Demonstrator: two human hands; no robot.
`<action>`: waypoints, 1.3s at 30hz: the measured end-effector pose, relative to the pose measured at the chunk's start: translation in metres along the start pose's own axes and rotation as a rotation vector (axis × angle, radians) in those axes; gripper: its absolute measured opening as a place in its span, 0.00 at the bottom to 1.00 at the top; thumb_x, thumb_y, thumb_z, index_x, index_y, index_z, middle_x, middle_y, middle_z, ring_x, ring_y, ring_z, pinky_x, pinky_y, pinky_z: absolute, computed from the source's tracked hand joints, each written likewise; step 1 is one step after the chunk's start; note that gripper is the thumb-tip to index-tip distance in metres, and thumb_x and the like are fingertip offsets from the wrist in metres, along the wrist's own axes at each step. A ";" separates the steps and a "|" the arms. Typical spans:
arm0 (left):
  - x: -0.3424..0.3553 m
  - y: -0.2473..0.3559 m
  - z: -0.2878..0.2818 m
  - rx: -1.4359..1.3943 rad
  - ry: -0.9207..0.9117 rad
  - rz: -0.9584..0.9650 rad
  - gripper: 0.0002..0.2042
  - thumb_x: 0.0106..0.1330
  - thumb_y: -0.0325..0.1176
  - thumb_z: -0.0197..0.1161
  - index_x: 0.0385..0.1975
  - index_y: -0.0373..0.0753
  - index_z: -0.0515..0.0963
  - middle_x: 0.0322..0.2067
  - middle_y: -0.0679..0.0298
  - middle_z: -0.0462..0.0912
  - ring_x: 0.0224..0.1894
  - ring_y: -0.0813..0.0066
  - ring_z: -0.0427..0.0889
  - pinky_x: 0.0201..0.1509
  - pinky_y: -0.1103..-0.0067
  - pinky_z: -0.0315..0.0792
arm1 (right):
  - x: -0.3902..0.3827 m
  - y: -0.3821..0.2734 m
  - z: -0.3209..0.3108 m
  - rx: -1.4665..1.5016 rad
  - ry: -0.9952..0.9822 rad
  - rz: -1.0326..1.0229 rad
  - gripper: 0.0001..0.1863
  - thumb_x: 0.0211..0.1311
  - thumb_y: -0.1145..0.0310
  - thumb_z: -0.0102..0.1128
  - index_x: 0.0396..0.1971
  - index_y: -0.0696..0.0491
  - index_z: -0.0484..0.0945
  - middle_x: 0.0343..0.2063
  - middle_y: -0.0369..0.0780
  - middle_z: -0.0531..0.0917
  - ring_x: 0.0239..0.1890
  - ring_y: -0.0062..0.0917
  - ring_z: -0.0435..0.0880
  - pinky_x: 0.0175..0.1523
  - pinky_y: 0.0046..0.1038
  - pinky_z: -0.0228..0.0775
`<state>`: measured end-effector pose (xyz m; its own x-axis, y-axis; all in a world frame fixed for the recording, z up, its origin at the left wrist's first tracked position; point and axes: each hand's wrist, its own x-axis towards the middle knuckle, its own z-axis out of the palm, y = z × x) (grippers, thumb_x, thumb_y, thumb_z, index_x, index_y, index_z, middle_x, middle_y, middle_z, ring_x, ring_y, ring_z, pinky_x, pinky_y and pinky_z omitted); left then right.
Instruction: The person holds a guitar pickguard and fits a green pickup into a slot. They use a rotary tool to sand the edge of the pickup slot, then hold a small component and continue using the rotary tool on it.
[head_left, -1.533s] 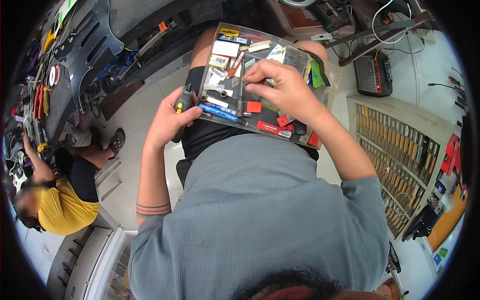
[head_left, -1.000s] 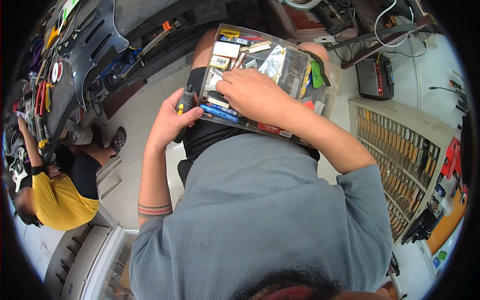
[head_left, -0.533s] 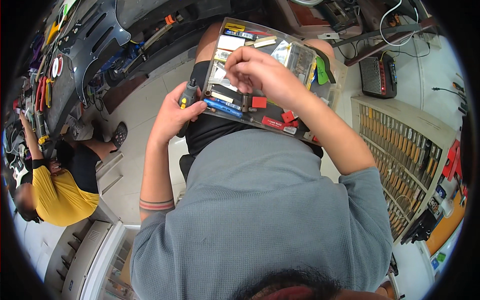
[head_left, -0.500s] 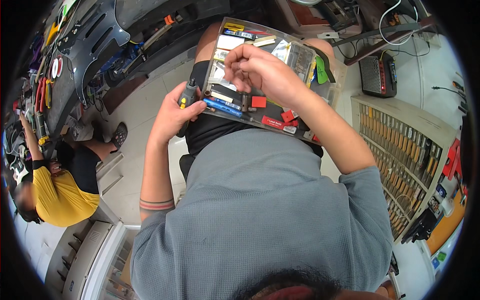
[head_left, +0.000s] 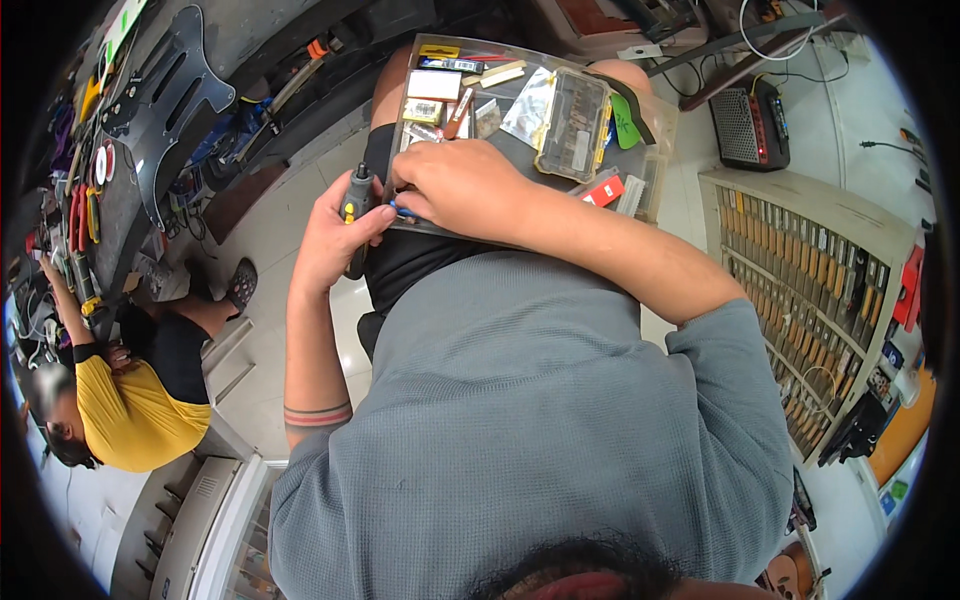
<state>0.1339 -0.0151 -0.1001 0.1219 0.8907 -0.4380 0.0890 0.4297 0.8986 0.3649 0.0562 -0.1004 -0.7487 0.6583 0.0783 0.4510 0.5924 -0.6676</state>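
Note:
My left hand (head_left: 328,235) is wrapped round a dark grey rotary tool (head_left: 359,192) with a yellow button, its nose pointing up, just left of a clear plastic case (head_left: 512,150) on my lap. Over the case's near left corner, my right hand (head_left: 465,178) has its fingers curled down close to the tool. A bit of a blue slender thing (head_left: 402,208) shows under those fingertips. Whether they grip it is hidden. Inside the case lie a smaller clear box (head_left: 570,125), a white packet (head_left: 434,85), a brown strip (head_left: 459,112) and a red and white packet (head_left: 604,190).
A workbench at the left bears a black pickguard-shaped plate (head_left: 175,100) and red-handled pliers (head_left: 80,215). Beyond it sits a person in yellow (head_left: 150,410). To the right stand a small amplifier (head_left: 745,125) and a cabinet rack (head_left: 800,290) filled with slim pieces.
My right hand has swung down and left, from raised over the case to its near left corner. The left hand keeps hold of the rotary tool. The view has shifted slightly.

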 end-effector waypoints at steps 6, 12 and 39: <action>0.002 -0.002 -0.001 -0.003 -0.008 -0.008 0.14 0.68 0.33 0.78 0.47 0.39 0.79 0.31 0.71 0.81 0.29 0.84 0.78 0.34 0.82 0.74 | -0.014 -0.002 -0.030 0.747 0.072 0.201 0.06 0.76 0.67 0.59 0.42 0.55 0.77 0.29 0.33 0.77 0.30 0.20 0.74 0.35 0.27 0.69; 0.000 0.002 0.002 0.035 0.016 -0.016 0.15 0.68 0.32 0.77 0.49 0.38 0.79 0.33 0.70 0.82 0.30 0.83 0.79 0.35 0.81 0.74 | -0.086 0.000 -0.058 1.720 -0.156 0.469 0.08 0.73 0.71 0.55 0.48 0.53 0.74 0.37 0.38 0.79 0.31 0.18 0.73 0.31 0.23 0.64; 0.073 0.095 0.027 0.211 -0.274 0.228 0.30 0.64 0.24 0.70 0.69 0.29 0.79 0.42 0.64 0.89 0.30 0.84 0.79 0.36 0.83 0.73 | -0.247 0.070 -0.071 1.558 0.750 0.629 0.33 0.82 0.43 0.53 0.62 0.60 0.81 0.56 0.44 0.89 0.54 0.29 0.89 0.63 0.35 0.82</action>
<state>0.1778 0.0872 -0.0475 0.4181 0.8747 -0.2451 0.2263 0.1610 0.9606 0.6160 -0.0320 -0.1141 -0.1220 0.8887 -0.4420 -0.5878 -0.4235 -0.6893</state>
